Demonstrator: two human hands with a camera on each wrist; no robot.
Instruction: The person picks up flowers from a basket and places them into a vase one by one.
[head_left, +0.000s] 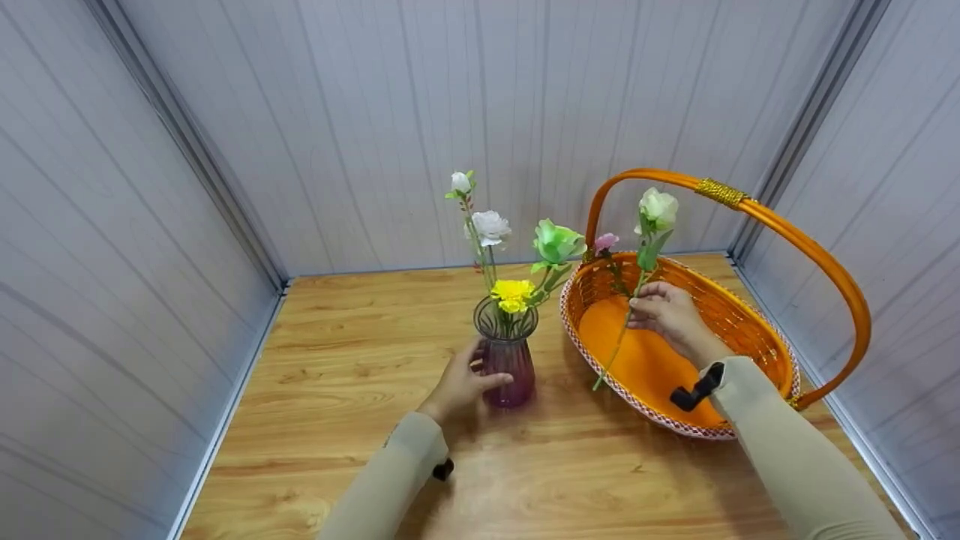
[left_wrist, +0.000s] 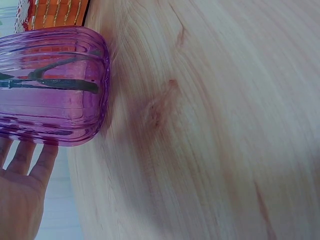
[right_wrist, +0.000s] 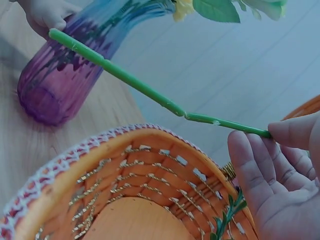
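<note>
— Sleeves are the nearest thing to my head camera, two beige ones. What do you see from the left side?

— On the left, my left hand [head_left: 461, 382] rests against the purple vase [head_left: 508, 352]; the fingers lie almost straight along the ribbed glass, the thumb on the near side, so it steadies more than it clasps. The vase stands on the wooden table [head_left: 337, 375], just beside the orange basket [head_left: 757, 341]. Several flowers [head_left: 517, 247] already stand in it.

— And the right side?

— My right hand [head_left: 667, 313] pinches the green stem [right_wrist: 150, 95] of a white rose [head_left: 658, 208] between thumb and fingertips, above the basket. A small pink flower [head_left: 606, 241] stands near it; I cannot tell if the hand holds it too.

— What can go wrong?

— I think the glass is smooth and the vase narrow and top-heavy; a push from the long stem may tip it, because the left hand only leans on it. The stem is thin plastic with a joint in the middle, so it may bend or slide in the pinch. The woven rim of the basket can also catch the leaves.
</note>
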